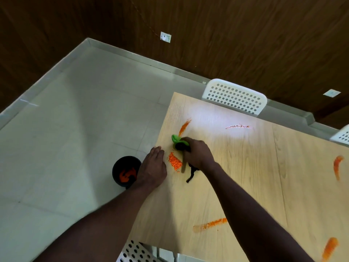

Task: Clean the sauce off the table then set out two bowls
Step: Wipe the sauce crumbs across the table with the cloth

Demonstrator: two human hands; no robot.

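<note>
Head view shows the sauce [174, 162] as a bright orange, grainy heap near the left edge of the worktop [245, 167], between the two hands. The right hand [197, 154] grips a green tool [176, 139] with a dark handle; its fingers [188, 141] are curled tightly round the handle, and the green end touches the worktop just beyond the heap. A black strap [191, 173] hangs from the tool near the wrist. The left hand [153, 167] lies flat at the worktop edge with its fingers [157, 149] straight and together, holding nothing, just beside the heap.

Below the edge, partly hidden by the left hand, a black container [125, 168] has orange sauce inside; I cannot tell if it stands on the floor [75, 110].

The worktop is light wood with visible grain and a bright glare at the far side. The floor has pale tiles, and the wall [245, 35] is dark brown wood.

Count: one heap of sauce and five orange streaks [209, 225] on the worktop, two of them at the far side, one at the right, two at the near side. Three white perforated chairs [234, 97] are partly visible round the worktop, and two white sockets [165, 36] are on the wall
</note>
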